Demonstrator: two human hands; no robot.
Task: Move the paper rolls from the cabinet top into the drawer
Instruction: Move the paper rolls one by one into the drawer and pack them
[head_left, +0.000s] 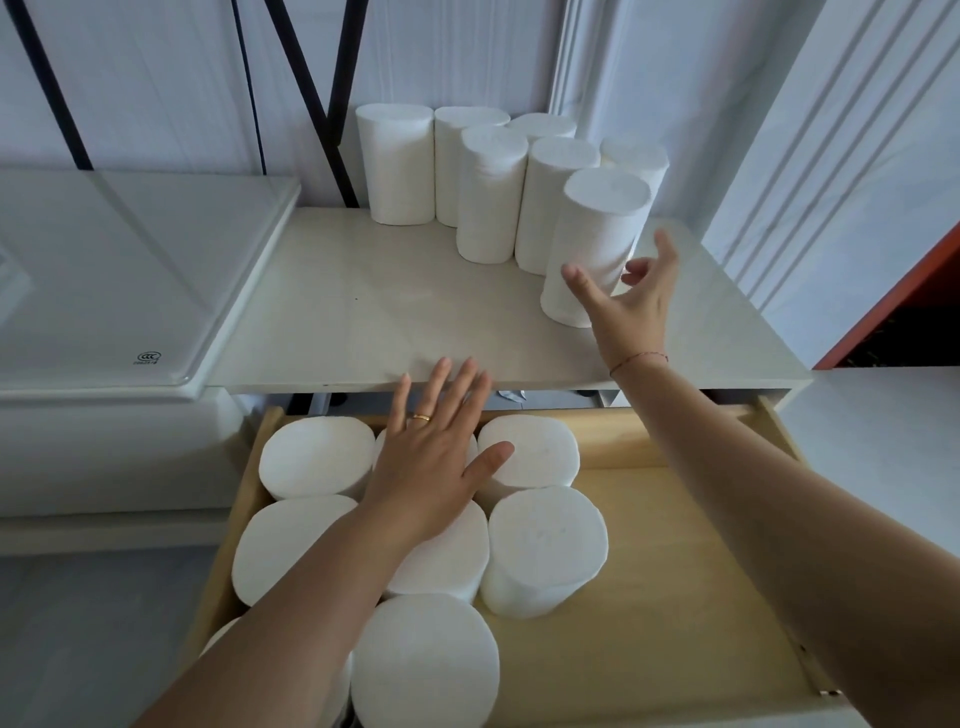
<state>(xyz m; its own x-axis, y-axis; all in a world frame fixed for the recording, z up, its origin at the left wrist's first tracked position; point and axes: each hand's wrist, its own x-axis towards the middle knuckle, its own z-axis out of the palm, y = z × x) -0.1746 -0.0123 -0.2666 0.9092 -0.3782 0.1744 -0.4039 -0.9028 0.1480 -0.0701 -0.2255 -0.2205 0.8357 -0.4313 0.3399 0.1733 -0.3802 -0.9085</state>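
Observation:
Several white paper rolls stand upright at the back right of the pale cabinet top (363, 312). The nearest roll (597, 234) stands at the front of that group. My right hand (628, 306) is open with fingers spread just in front of and around its lower part, not closed on it. Below, the wooden drawer (675, 571) is pulled out, and several rolls (545, 551) stand on end in its left half. My left hand (436, 457) lies flat, fingers apart, on top of the rolls at the drawer's back.
A white glass-topped appliance (130, 280) adjoins the cabinet on the left. Black cables (311, 93) hang on the wall behind. White panelled walls close the back and right. An orange-edged opening (904, 296) shows at the right. The drawer's right half is bare wood.

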